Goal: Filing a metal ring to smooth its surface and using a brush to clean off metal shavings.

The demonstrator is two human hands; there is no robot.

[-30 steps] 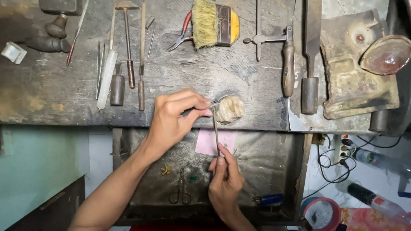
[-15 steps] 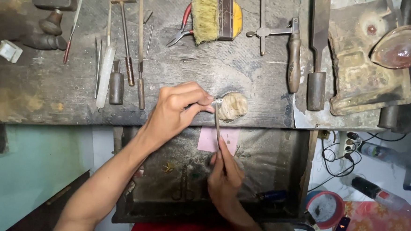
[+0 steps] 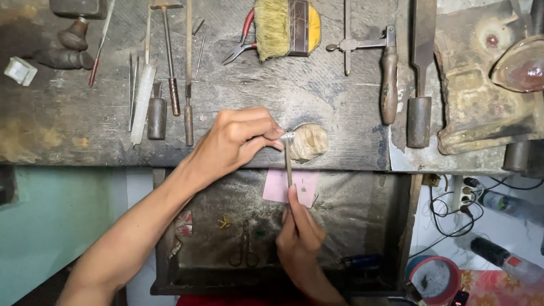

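two hands work at the front edge of a wide, scarred wooden workbench, grey and worn, which fills the upper half of the view. below that edge hangs an open tray drawer with a dull lining; small scissors lie in it, and a pink paper rests at its top, just under the bench edge. left of the drawer is a pale green wall or floor; right of it, a white floor with black cables, a clear bottle and a red patterned mat.

on the bench, far right of the front edge, sits a heavy rusty metal block with a shallow round dish on it. back from the edge lie a straw brush, red-handled pliers, a small hammer and a row of files and handled tools.

at the edge itself a worn wooden peg juts toward the drawer. the left hand has its fingers curled, thumb and fingertips pinching a small silvery piece against the peg. the right hand, over the drawer, grips a thin metal tool between thumb and forefinger, its tip up at the silvery piece; whether tip and piece touch i cannot tell.
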